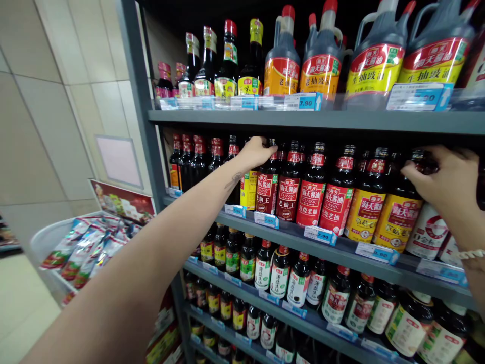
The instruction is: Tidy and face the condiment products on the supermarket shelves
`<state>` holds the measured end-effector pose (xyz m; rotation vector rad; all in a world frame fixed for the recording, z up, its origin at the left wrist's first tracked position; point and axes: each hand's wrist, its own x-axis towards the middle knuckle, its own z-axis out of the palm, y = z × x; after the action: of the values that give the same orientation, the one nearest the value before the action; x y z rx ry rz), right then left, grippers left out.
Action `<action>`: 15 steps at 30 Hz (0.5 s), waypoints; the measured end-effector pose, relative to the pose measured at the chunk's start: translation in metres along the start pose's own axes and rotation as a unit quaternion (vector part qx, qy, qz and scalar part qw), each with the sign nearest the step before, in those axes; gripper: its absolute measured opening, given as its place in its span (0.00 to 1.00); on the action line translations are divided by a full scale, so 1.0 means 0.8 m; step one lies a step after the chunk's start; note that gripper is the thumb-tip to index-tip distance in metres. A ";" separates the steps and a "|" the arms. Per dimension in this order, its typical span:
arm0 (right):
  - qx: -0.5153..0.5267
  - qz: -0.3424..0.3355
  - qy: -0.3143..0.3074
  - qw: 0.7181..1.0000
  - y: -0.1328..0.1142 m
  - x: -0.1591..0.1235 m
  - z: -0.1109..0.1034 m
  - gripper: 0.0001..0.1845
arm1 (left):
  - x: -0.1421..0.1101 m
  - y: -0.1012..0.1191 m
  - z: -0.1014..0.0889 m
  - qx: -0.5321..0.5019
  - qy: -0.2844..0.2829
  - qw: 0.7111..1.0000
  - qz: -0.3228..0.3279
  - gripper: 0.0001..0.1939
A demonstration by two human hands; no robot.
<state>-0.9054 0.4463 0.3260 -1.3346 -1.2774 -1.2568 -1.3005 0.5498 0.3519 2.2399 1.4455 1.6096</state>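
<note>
My left hand [258, 151] reaches onto the middle shelf, its fingers closed at the neck of a red-labelled soy sauce bottle [267, 193]. Part of its grip is hidden behind the wrist and the bottle tops. On the right, my right hand [449, 172] curls round the dark neck of a yellow-labelled soy sauce bottle [399, 218]. Its thumb lies in front of the neck and the fingertips pass behind. Both bottles stand upright. Between my hands is a row of red-labelled bottles [311, 202] and another yellow-labelled bottle [366, 215].
Large jugs [373, 65] and slim bottles [225, 73] fill the shelf above. Lower shelves hold more bottles [299, 285]. Blue price tags [320, 235] line the middle shelf edge [346, 242]. A white bin of packets [85, 247] stands left of the grey shelf post [138, 96].
</note>
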 end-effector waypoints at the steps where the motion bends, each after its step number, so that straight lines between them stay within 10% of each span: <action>1: 0.000 0.000 -0.003 1.000 0.000 0.000 0.001 0.23 | 0.000 -0.001 0.000 0.010 -0.003 1.000 0.002 0.11; 9: -0.114 -0.032 -0.047 0.992 -0.008 0.002 -0.020 0.31 | -0.017 -0.010 0.001 0.065 0.047 0.995 0.059 0.15; 15: -0.140 -0.069 -0.060 0.986 -0.004 -0.003 -0.034 0.31 | -0.019 -0.047 -0.020 0.022 0.203 0.966 0.159 0.11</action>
<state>-0.9111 0.4194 0.3265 -1.5602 -1.3311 -1.5164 -1.3379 0.5535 0.3291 2.3638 1.2376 2.2678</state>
